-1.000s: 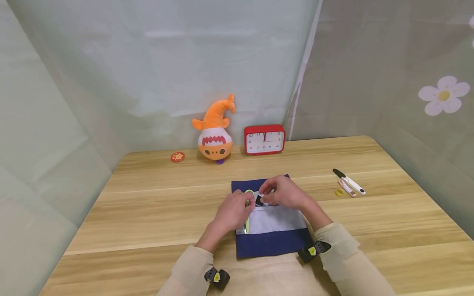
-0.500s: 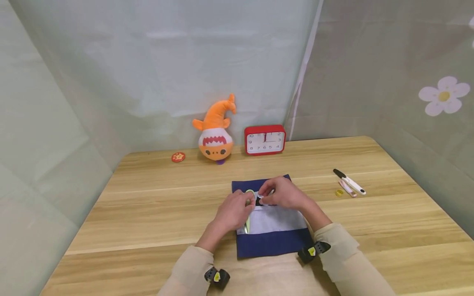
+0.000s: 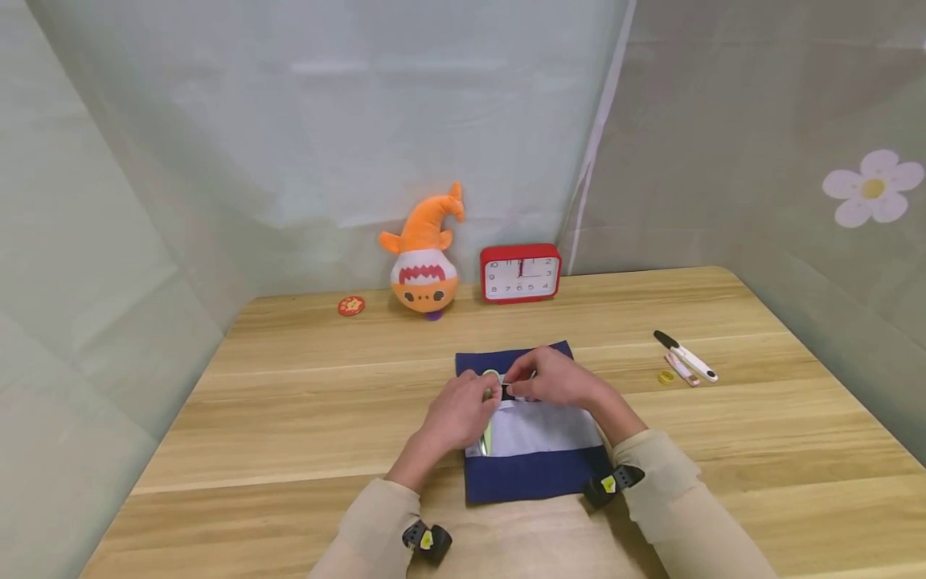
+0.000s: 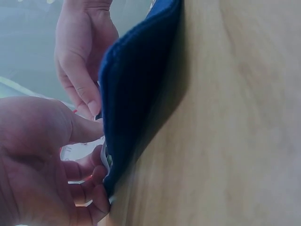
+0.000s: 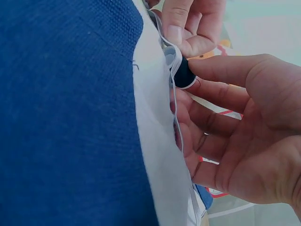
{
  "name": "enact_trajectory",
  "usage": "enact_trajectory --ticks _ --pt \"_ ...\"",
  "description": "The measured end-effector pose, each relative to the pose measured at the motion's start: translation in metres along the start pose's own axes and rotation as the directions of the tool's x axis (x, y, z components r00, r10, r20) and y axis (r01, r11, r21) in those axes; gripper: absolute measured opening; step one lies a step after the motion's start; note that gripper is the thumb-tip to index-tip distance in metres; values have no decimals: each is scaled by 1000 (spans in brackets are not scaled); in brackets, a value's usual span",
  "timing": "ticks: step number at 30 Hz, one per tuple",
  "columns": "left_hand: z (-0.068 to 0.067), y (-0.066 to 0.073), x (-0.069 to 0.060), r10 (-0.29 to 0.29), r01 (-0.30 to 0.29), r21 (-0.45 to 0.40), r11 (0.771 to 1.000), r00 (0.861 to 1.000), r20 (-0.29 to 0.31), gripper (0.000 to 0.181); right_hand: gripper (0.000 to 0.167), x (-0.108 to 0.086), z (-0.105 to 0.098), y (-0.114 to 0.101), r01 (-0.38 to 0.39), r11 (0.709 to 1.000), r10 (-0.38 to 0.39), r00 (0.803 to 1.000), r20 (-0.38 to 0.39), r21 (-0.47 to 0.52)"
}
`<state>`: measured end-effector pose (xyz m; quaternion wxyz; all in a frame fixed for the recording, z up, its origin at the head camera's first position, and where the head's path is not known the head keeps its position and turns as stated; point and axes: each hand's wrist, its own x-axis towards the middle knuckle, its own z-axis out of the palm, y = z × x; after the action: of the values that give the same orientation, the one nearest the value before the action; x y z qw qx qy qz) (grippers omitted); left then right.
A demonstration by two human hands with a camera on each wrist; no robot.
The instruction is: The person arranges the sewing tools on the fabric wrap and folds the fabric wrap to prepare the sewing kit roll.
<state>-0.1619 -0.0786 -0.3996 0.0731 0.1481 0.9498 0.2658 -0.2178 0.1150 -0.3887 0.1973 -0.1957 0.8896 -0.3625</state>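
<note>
On the wooden table lies a navy cloth (image 3: 535, 476) with a pale pocket panel (image 3: 550, 428). The left hand (image 3: 458, 412) pinches the pocket's edge at the left, beside light green-handled scissors (image 3: 487, 440) tucked in the panel. In the right wrist view, the right hand (image 5: 254, 108) holds a small dark spool (image 5: 184, 74) between thumb and finger at the pocket's white elastic edge (image 5: 176, 101), the spool partly inside. The left wrist view shows the left hand (image 4: 42, 160) at the edge of the navy cloth (image 4: 136, 70); the cloth hides part of its fingertips.
An orange plush shark (image 3: 424, 269), a red clock (image 3: 520, 273) and a round red disc (image 3: 350, 305) stand or lie at the back. Off to the right are a black-and-white tool (image 3: 686, 356), a pink-and-white item (image 3: 682, 370) and a small yellow ring (image 3: 665, 376).
The dark spool has sunk lower behind the pocket edge, and the right hand has moved slightly down with it. The left hand keeps its hold at the edge.
</note>
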Motion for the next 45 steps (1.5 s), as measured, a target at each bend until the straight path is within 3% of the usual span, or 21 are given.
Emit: enact_trajectory --ticks 19,30,33,38,45 --pt "1 0 1 -8 8 11 1000 1000 -6 14 20 1 -2 -3 42 997 -37 997 71 -71" --pt "2 0 1 -10 10 6 1000 1000 -11 14 20 2 0 2 39 997 -37 999 39 -62" --pt "3 0 1 -11 11 11 1000 1000 -17 13 27 1 0 2 45 997 -42 998 53 -61" --pt "3 0 0 -15 16 7 1000 1000 -13 12 37 -3 4 -1 52 993 -48 998 37 -109" --pt "1 -2 -1 -3 2 -44 999 1000 -4 16 31 -6 8 -2 107 974 -112 994 -14 -198"
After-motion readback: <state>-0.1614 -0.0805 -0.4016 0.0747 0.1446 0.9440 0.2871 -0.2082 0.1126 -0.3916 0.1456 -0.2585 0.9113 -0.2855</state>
